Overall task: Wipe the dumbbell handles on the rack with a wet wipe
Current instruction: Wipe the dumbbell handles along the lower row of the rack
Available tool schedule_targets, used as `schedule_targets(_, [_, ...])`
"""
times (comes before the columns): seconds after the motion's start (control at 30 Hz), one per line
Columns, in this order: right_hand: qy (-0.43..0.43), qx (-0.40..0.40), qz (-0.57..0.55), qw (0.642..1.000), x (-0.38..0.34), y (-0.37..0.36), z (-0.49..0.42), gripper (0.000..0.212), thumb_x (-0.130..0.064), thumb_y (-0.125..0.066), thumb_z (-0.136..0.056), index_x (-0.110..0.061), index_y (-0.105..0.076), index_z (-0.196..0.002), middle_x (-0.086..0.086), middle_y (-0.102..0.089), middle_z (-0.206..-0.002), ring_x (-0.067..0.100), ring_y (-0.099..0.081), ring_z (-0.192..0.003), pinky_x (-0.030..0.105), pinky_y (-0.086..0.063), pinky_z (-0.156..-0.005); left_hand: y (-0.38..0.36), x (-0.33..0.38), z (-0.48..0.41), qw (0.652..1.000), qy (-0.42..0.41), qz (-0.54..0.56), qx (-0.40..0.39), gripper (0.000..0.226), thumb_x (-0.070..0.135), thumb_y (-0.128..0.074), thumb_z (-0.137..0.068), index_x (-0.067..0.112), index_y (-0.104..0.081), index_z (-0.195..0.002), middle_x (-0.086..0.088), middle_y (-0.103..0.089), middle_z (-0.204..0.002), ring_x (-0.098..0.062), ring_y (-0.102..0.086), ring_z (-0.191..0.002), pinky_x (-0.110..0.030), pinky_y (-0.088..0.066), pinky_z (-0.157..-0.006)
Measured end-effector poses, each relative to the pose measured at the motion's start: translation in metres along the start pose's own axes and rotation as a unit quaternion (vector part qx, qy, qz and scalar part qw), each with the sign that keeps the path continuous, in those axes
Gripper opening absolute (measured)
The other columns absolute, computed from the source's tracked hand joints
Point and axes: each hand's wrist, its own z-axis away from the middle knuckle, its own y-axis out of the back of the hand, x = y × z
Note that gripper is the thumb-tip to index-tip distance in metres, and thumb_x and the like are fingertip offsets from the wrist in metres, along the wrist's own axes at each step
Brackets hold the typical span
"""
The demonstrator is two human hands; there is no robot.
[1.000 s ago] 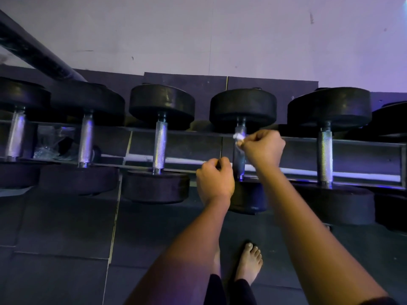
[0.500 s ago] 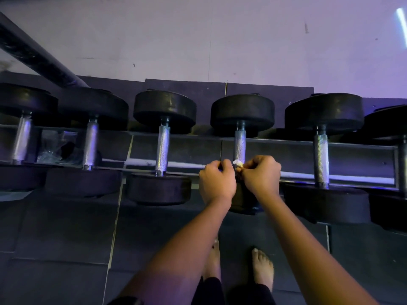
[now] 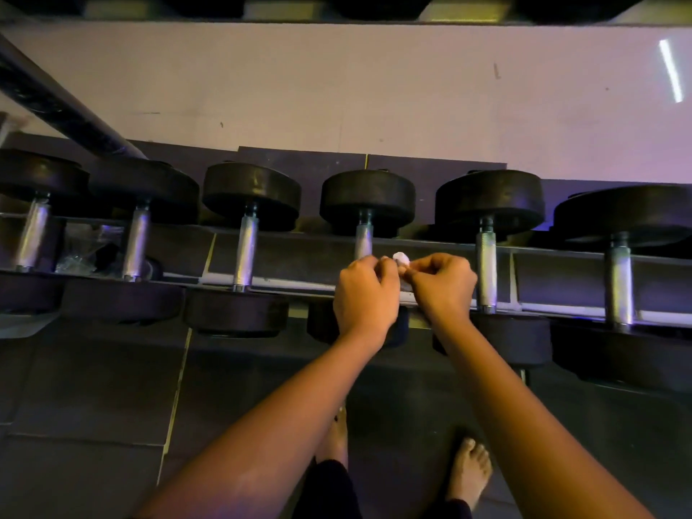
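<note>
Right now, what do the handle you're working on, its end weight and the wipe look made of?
The handle: silvery with a bright sheen, so bare metal, likely steel. The end weight: matte black with dull highlights, probably rubber-coated. The wipe: a small white crumpled wad pinched by the right hand, soft-looking, cloth or paper.

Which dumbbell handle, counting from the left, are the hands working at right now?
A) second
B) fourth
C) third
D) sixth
B: the left hand and right hand meet in front of the fourth handle from the left, with the wet wipe showing between their fingers.
</note>
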Motion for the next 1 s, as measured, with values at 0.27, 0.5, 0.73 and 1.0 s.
schedule_targets(0.27, [-0.023, 0.051, 0.06, 0.997, 0.039, 0.099, -0.024, 0.014, -0.023, -0.077, -0.082, -0.011, -0.071, -0.079, 0.0, -0.063, -0.07, 0.001, -0.054, -0.063, 0.002, -0.03, -0.047, -0.075, 0.045, 0.034, 0.998, 0.041, 0.038, 0.005, 0.033, 0.031, -0.048, -0.095, 0.009, -0.066, -0.079, -0.011, -0.066, -0.08, -0.028, -0.064, -0.076, -0.041, -0.054, -0.069])
schedule_targets(0.5, [0.015, -0.045, 0.104, 0.993, 0.074, 0.123, -0.044, 0.011, -0.013, -0.077, -0.079, -0.014, -0.067, -0.078, -0.002, -0.064, -0.077, 0.007, -0.061, -0.073, 0.013, -0.044, -0.058, -0.135, 0.052, 0.06, 0.988, 0.13, 0.082, 0.018, 0.022, 0.024, -0.053, -0.096, 0.009, -0.066, -0.086, -0.006, -0.064, -0.086, -0.011, -0.052, -0.074, -0.013, -0.031, -0.053])
schedule_targets(0.73, [0.017, -0.061, 0.124, 0.99, 0.08, 0.118, -0.056, 0.005, -0.01, -0.075, -0.08, -0.008, -0.07, -0.08, 0.006, -0.068, -0.088, 0.015, -0.062, -0.086, 0.023, -0.045, -0.067, -0.149, 0.051, 0.063, 0.981, 0.144, 0.08, 0.105, 0.028, 0.023, -0.053, -0.091, 0.011, -0.062, -0.067, -0.008, -0.062, -0.07, -0.022, -0.057, -0.065, -0.029, -0.04, -0.055])
schedule_targets(1.0, [0.068, 0.008, 0.057, 0.996, 0.055, 0.106, -0.112, 0.003, -0.009, -0.074, -0.082, -0.01, -0.075, -0.085, 0.003, -0.069, -0.081, 0.01, -0.063, -0.076, 0.022, -0.052, -0.075, -0.149, 0.052, 0.061, 0.981, 0.159, 0.078, 0.078, 0.03, 0.026, -0.051, -0.093, 0.013, -0.063, -0.069, -0.002, -0.061, -0.068, -0.013, -0.056, -0.063, -0.024, -0.04, -0.051])
